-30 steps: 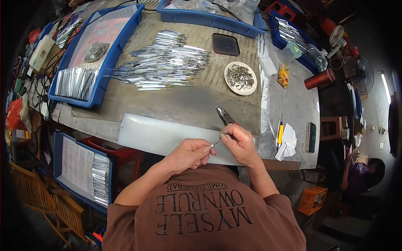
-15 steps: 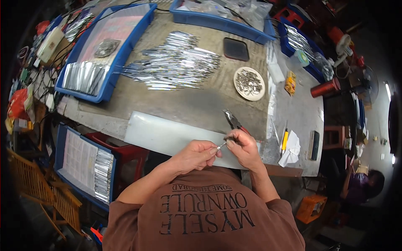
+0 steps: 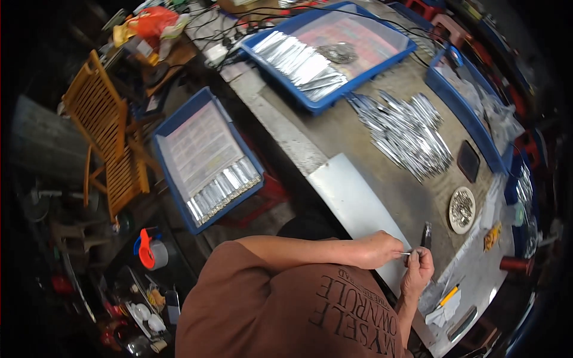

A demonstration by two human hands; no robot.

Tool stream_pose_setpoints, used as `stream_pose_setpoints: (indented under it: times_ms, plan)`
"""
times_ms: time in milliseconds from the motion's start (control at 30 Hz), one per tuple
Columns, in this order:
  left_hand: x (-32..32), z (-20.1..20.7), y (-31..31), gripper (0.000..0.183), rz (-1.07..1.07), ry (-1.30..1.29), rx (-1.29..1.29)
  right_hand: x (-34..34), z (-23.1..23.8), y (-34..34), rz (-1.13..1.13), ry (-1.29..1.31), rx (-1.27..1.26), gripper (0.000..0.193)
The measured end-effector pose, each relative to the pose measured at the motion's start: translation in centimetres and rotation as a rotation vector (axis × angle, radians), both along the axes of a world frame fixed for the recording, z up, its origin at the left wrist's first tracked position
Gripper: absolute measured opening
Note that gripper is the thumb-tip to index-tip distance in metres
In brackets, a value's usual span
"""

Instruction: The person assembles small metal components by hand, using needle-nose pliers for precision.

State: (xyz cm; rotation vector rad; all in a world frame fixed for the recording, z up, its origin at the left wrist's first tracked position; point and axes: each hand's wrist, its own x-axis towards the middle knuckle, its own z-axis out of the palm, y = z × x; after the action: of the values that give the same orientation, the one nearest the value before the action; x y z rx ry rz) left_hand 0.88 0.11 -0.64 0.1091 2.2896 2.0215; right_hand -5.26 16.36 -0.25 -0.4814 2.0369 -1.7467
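Observation:
My left hand (image 3: 381,249) is closed, its fingertips pinching a short, thin silver rod (image 3: 405,253). At the rod's other end, my right hand (image 3: 419,268) is closed too, thumb and finger pressed together. Both hands are over the near edge of a pale, smooth sheet (image 3: 352,194) on the table. Just beyond my right hand lies a pair of pliers (image 3: 427,234), its handles mostly hidden by the hand. Farther off spreads a loose pile of slim silver metal pieces (image 3: 412,134). A cream dish (image 3: 453,219) of small metal parts sits to its right.
A blue tray (image 3: 316,107) with silver strips stands on the table's far left. Another blue tray (image 3: 172,179) rests on a red stool, beside a wooden folding chair (image 3: 107,137). A dark rectangular tray (image 3: 468,161) and a yellow-handled cutter (image 3: 449,296) lie at the right.
My view has swung left, so the table and hands appear farther right and the tray on the stool is nearer the middle. Both hands stay together at the rod.

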Motion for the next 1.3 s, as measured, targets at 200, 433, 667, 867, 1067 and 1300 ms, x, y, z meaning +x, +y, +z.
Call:
stream_pose_setpoints:
  times_ms: [200,433,667,867,1067,1300]
  plan:
    - [2.6,-0.9,-4.8,0.016,0.294,0.083,0.002,-0.9,-0.7,-0.6,-0.054,-0.017,-0.164,0.012]
    - [10.6,-3.2,-15.1,0.02,0.852,0.001,-0.388,-1.5,-1.1,0.1,0.0,-0.019,-0.147,0.013]
    - [21.0,-6.5,-24.5,0.019,1.109,-0.434,-0.487,-1.4,-1.4,0.1,0.02,-0.042,-0.147,0.012]
    - [24.5,-6.7,-26.8,0.022,1.088,-0.655,-0.465,-1.4,-1.8,0.0,-0.016,-0.027,-0.127,0.012]
    - [24.8,-8.8,-27.8,0.022,0.959,-0.73,-0.472,-1.0,-1.8,-0.2,-0.01,-0.043,-0.138,0.011]
    - [23.0,-9.4,-27.2,0.022,0.8,-0.679,-0.718,-1.0,-2.3,0.4,0.013,-0.044,-0.101,0.011]
